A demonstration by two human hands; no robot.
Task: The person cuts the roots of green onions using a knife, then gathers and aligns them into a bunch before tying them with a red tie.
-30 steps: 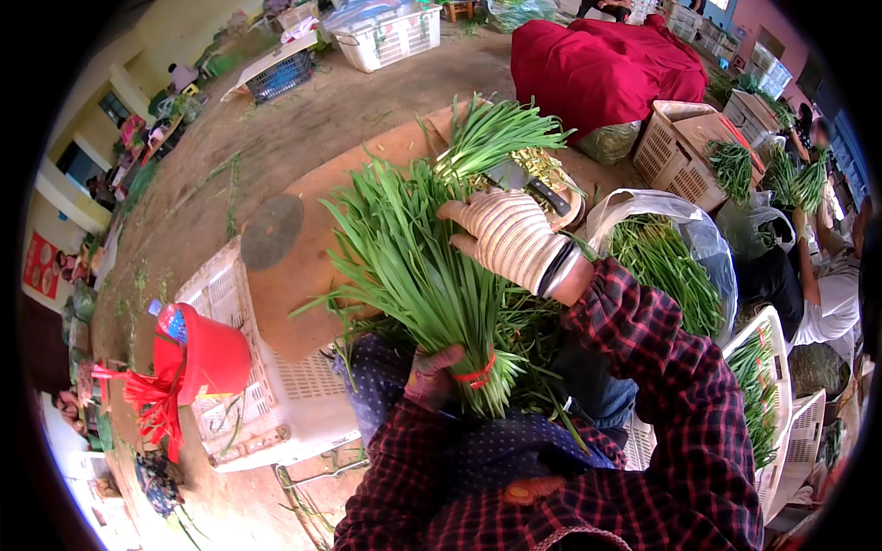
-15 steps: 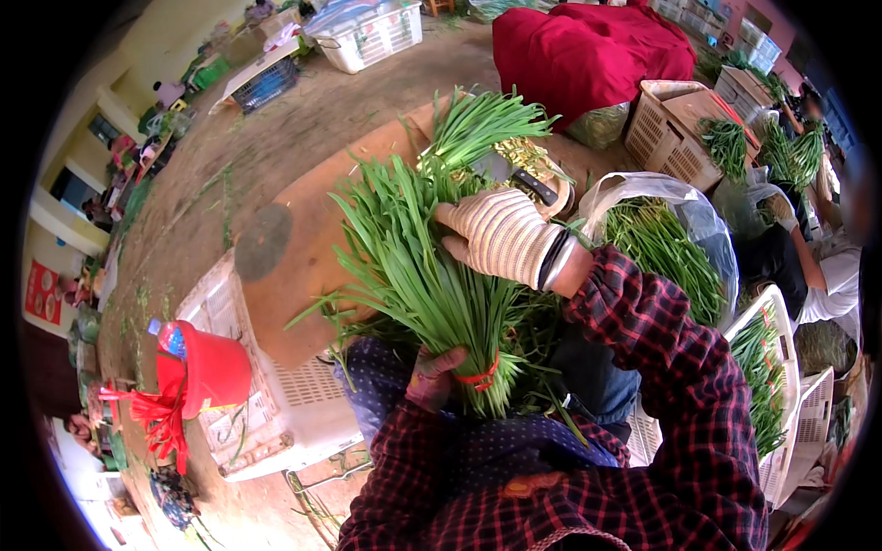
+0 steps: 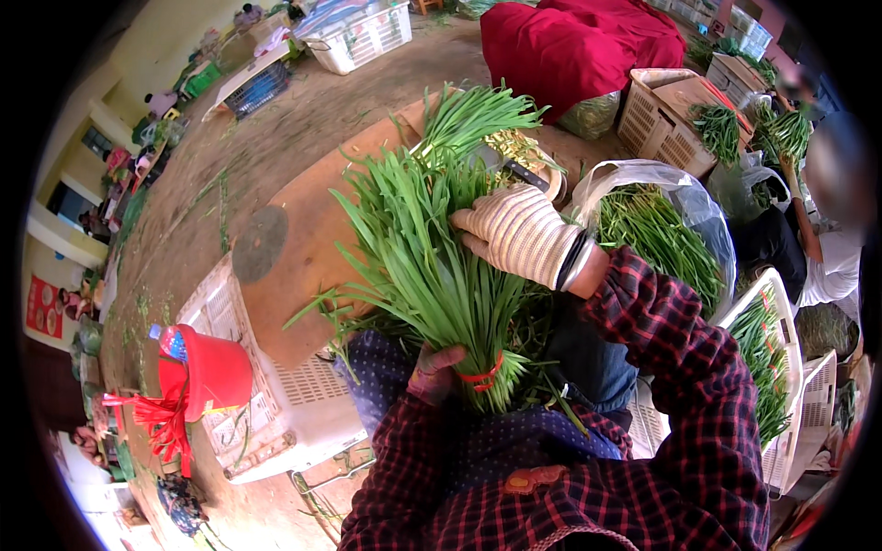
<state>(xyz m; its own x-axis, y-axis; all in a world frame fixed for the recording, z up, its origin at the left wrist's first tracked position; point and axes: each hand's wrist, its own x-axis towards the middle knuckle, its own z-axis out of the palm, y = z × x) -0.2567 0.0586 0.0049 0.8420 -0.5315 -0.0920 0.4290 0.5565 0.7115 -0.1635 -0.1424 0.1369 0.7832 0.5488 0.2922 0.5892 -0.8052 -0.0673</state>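
A large bundle of garlic chives stands fanned out over my lap, with a red tie round its lower stalks. My left hand is closed round the bundle's left side near that tie. In a striped knit glove, my right hand has its fingers bent together at the right edge of the leaves; their tips are partly hidden among the greens. Beyond lies another bunch of garlic chives on the brown board. Beside it is a dark-handled knife.
At left, a red bucket with red ties hanging from it stands on an upturned white crate. To the right are a clear plastic bag of green stalks and a white crate of bundles. Another person sits at far right.
My right hand has shifted slightly right and down along the leaves. My left hand keeps its hold on the bundle. The view has turned a little.
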